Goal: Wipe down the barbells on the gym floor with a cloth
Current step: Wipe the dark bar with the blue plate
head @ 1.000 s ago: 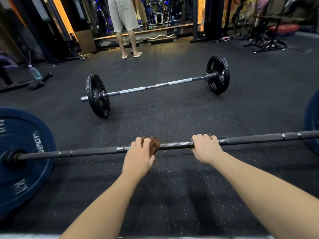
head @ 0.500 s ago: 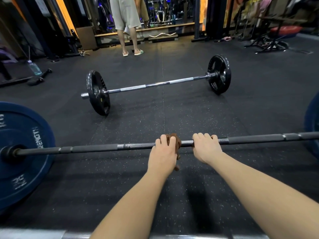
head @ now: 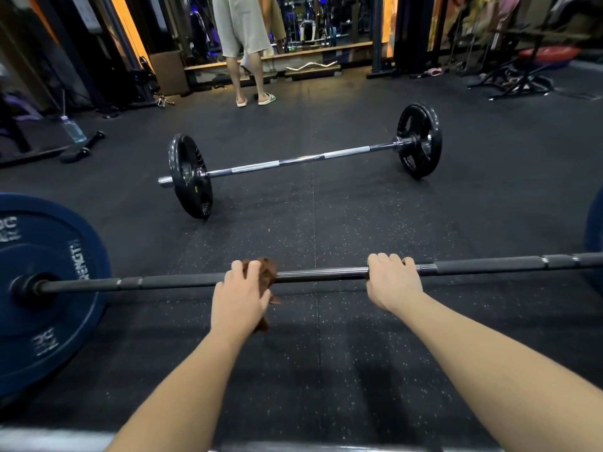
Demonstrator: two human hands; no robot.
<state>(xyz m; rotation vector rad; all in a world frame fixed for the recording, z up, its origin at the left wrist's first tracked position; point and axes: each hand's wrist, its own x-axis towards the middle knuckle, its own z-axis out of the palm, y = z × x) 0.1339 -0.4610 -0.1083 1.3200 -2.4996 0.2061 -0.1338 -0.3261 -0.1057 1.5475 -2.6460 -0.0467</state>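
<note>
A dark barbell [head: 323, 274] with blue plates [head: 49, 288] lies across the floor close in front of me. My left hand [head: 239, 296] grips a brown cloth [head: 267, 272] wrapped round the bar left of its middle. My right hand [head: 393, 280] curls over the bar further right, holding it. A second barbell [head: 303, 159], chrome with black plates, lies on the floor farther back.
A person in shorts and sandals [head: 244, 47] stands at the back by a low wooden platform. A water bottle [head: 73, 128] and a small dumbbell [head: 86, 146] sit at the left. Gym racks [head: 522, 73] line the back right. Black rubber flooring [head: 326, 353] stretches all round.
My left hand slid the cloth right along the bar toward my right hand, then back left. My right hand has kept its place on the bar.
</note>
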